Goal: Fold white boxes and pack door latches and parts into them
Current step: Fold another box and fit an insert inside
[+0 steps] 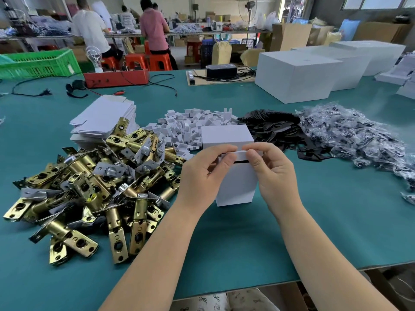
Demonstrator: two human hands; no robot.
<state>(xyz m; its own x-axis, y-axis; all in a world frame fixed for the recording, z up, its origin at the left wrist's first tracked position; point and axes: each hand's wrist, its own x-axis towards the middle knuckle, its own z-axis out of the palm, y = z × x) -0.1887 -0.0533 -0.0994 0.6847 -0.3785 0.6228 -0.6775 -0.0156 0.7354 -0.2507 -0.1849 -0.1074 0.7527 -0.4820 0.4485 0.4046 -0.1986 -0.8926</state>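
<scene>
A small white box (237, 182) stands upright on the green table (224, 243) in front of me, its lid flap bent over the top with a dark gap showing. My left hand (206, 171) grips its left side, fingers curled over the flap. My right hand (272, 169) pinches the flap's right end. To the left lies a heap of brass door latches (89, 187). Behind it sits a stack of flat white box blanks (103, 120). Small white card inserts (186, 126), black plates (274, 129) and bagged parts (350, 133) lie in piles behind the box.
Large white cartons (296, 75) stand at the back right. A red tester box (116, 78) with cables and a green crate (38, 63) sit at the back left. People work at benches beyond. The table's front edge (247, 288) runs just below my forearms.
</scene>
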